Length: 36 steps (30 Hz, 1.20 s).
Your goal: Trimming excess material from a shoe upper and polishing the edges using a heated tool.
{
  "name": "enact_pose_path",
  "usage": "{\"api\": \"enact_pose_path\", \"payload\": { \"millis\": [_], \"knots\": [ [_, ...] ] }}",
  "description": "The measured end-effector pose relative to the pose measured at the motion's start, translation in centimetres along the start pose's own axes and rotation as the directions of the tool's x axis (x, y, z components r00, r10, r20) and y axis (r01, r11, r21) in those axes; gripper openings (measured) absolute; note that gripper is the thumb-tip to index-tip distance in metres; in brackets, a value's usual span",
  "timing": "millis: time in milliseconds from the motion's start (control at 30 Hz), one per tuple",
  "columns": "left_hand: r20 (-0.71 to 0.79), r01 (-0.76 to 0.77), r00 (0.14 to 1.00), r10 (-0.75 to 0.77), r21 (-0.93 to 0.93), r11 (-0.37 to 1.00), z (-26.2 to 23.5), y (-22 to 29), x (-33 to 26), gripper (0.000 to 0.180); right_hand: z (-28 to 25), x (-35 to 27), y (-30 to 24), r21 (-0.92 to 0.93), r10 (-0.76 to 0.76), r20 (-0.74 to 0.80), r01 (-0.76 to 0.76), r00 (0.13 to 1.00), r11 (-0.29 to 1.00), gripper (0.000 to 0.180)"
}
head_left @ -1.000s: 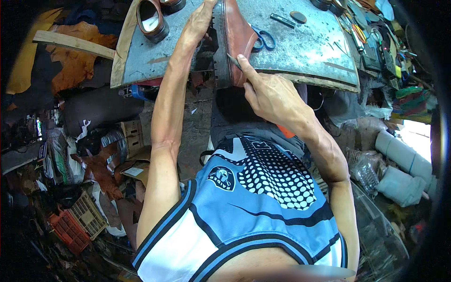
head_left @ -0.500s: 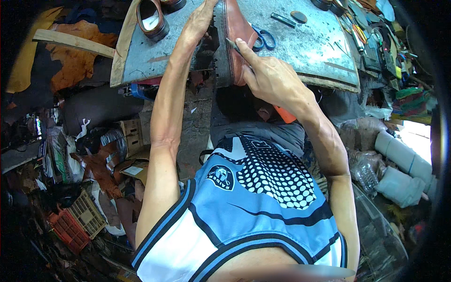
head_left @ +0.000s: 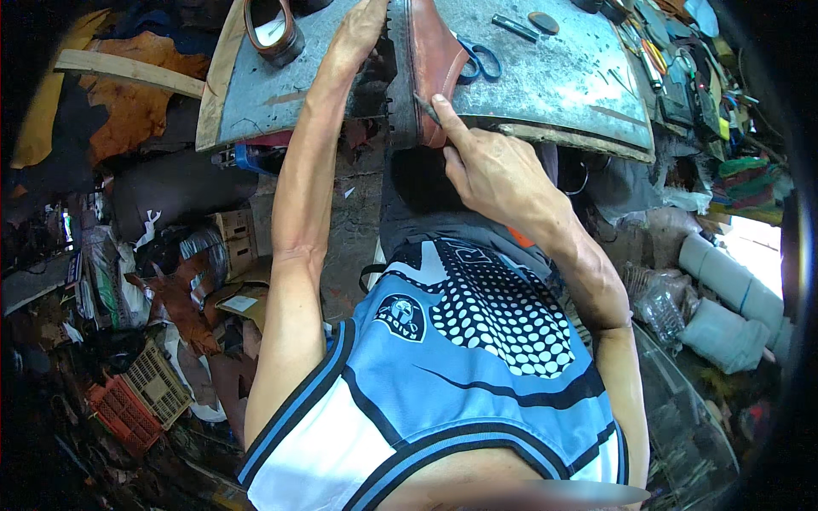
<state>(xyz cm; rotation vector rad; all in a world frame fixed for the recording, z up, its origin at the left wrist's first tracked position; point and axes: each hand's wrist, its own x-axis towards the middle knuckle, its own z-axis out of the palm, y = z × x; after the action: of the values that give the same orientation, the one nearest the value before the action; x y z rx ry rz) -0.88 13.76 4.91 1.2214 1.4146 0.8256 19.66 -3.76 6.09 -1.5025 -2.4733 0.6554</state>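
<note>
A brown leather boot (head_left: 439, 64) lies on its side at the near edge of the worktable, its dark, ridged sole (head_left: 399, 94) facing left. My left hand (head_left: 362, 32) grips it from the sole side towards the far end; the upper edge of the picture cuts off part of the fingers. In my right hand (head_left: 503, 170) is a slim, dark, blade-like tool (head_left: 427, 109), pressed under the outstretched index finger. Its tip meets the seam between upper and sole near the heel. Blue-handled scissors (head_left: 481, 64) lie just right of the boot, partly behind it.
The grey-topped worktable (head_left: 588, 85) also carries another brown boot (head_left: 277, 38), a dark flat bar (head_left: 515, 28) and a round dark disc (head_left: 543, 23). Hand tools (head_left: 652, 64) crowd the right side. Leather pieces (head_left: 136, 94), a wooden plank (head_left: 128, 70) and plastic crates (head_left: 153, 383) lie at left.
My right hand and the tool have moved down along the sole seam, closer to the heel. The boot sits slightly higher in the picture, with my left hand still on it.
</note>
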Motion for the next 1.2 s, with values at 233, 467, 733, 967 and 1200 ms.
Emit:
{"api": "enact_pose_path", "payload": {
  "millis": [233, 467, 733, 967, 1200],
  "knots": [
    [-0.052, 0.079, 0.996, -0.078, 0.014, 0.997, -1.6, 0.6, -2.2, 0.066, 0.6, -1.2, -1.3, 0.023, -0.007, 0.056, 0.006, 0.998, 1.0, 0.066],
    [-0.024, 0.148, 0.989, -0.147, 0.033, 0.988, 0.1, 0.9, -0.6, 0.063, 1.3, -2.3, -1.3, 0.028, 0.052, 0.075, -0.054, 0.996, 0.998, 0.068],
    [-0.044, 0.229, 0.973, -0.227, 0.059, 0.972, -0.3, 1.7, -1.5, 0.06, 2.7, -2.5, -0.8, 0.02, 0.072, 0.049, -0.073, 0.996, 0.997, 0.073],
    [-0.053, 0.293, 0.956, -0.289, 0.081, 0.953, -1.5, 2.0, 0.6, 0.056, 4.0, -3.0, 1.1, 0.068, 0.077, -0.061, -0.073, 0.995, 0.995, 0.07],
    [-0.165, 0.117, 0.982, -0.093, 0.143, 0.983, -5.7, -1.5, 0.0, 0.071, 3.2, -4.5, 1.3, 0.597, 0.134, -0.131, -0.03, 0.982, 0.802, 0.047]
  ]
}}
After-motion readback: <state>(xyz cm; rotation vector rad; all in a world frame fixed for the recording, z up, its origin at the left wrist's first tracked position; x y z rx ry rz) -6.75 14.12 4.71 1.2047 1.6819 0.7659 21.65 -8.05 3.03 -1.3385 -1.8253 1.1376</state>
